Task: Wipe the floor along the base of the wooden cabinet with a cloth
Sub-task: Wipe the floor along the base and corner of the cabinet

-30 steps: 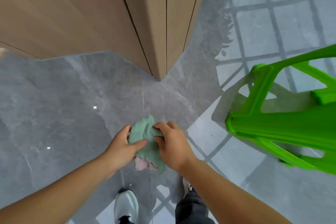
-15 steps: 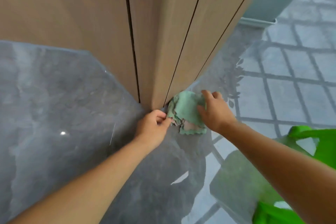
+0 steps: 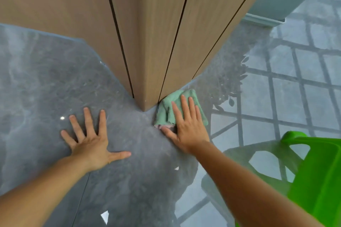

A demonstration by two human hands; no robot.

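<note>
Right hand (image 3: 188, 127) flat on the cloth (image 3: 167, 110) at the cabinet (image 3: 153, 42) base — left hand (image 3: 90, 143) splayed on floor (image 3: 36, 79).

A crumpled green cloth (image 3: 166, 108), pink showing at one edge, lies flat on the grey floor (image 3: 46, 79), touching the wooden cabinet (image 3: 147, 33) base beside its corner.

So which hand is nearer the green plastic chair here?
Right. The right hand lies flat on the green cloth by the cabinet corner, nearer the green plastic chair. The left hand is flat on the floor, farther away.
</note>
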